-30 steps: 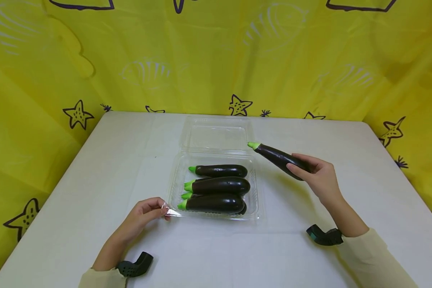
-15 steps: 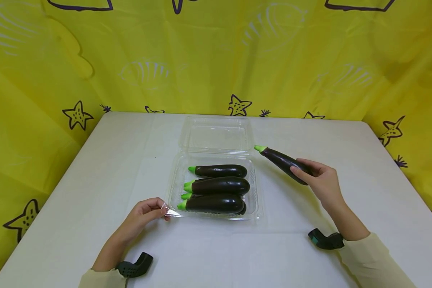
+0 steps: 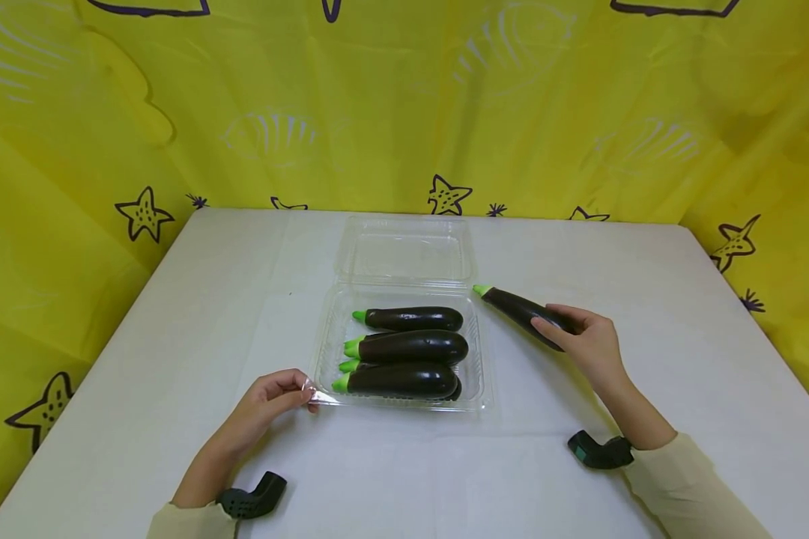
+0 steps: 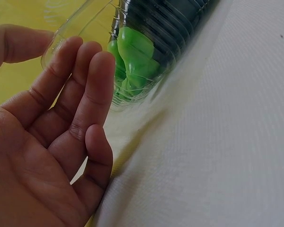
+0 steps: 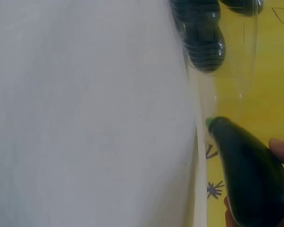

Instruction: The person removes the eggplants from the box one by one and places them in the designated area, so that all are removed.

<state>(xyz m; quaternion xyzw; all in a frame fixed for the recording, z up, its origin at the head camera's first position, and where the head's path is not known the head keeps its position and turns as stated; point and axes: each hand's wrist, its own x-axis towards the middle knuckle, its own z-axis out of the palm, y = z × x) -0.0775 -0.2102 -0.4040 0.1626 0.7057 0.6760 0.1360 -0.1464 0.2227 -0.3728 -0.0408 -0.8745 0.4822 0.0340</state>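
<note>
A clear plastic clamshell container (image 3: 475,400) lies in the middle of the table, its lid (image 3: 404,251) folded back behind it. Several dark eggplants (image 3: 414,347) with green stems lie inside, some stacked on others. My left hand (image 3: 276,397) pinches the near left corner of the container between thumb and fingers; the left wrist view shows the thumb and fingertips on its clear rim. Right of the container, my right hand (image 3: 586,340) grips the thick end of another eggplant (image 3: 522,311). That eggplant's green stem points up and left, close to the container's right edge.
A white cloth (image 3: 391,479) covers the table. Yellow fabric (image 3: 391,112) printed with starfish and fish hangs behind and at both sides. Black wrist devices (image 3: 600,451) sit on both forearms.
My right hand has moved the eggplant slightly down toward the table, first drifting right and then back left. The left hand, the container and the eggplants in it have stayed put.
</note>
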